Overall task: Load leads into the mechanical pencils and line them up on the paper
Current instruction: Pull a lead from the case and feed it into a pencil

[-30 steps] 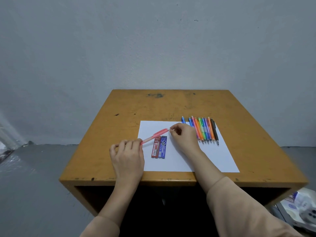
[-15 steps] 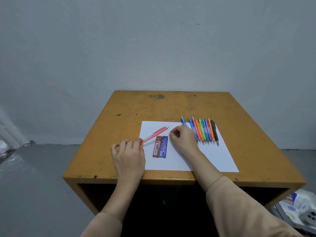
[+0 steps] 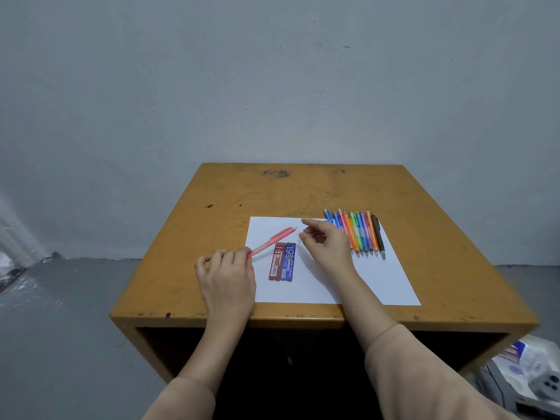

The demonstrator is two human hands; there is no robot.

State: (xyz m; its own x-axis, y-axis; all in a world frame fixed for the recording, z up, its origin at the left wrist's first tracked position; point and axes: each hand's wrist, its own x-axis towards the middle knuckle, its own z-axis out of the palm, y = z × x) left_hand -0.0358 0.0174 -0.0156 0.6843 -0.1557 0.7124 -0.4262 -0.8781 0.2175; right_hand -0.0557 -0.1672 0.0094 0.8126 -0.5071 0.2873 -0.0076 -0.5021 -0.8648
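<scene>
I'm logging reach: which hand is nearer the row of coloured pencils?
Right. The right hand sits at the left side of the row of coloured pencils, partly covering it; the left hand is far left, gripping the red pencil.

The left hand (image 3: 225, 277) curls over the lower end of the red pencil (image 3: 272, 240), hiding its tip. Whether the right hand (image 3: 327, 247) pinches anything between thumb and forefinger is too small to tell. It covers the near ends of the leftmost pencils in the row (image 3: 363, 234) toward the right edge of the surface (image 3: 303, 189). The fine print on the lead cases (image 3: 281, 261) is blurred. Both sleeves (image 3: 424, 374) run off the bottom edge, and the blurred clutter (image 3: 527, 377) is cut off at the right.
</scene>
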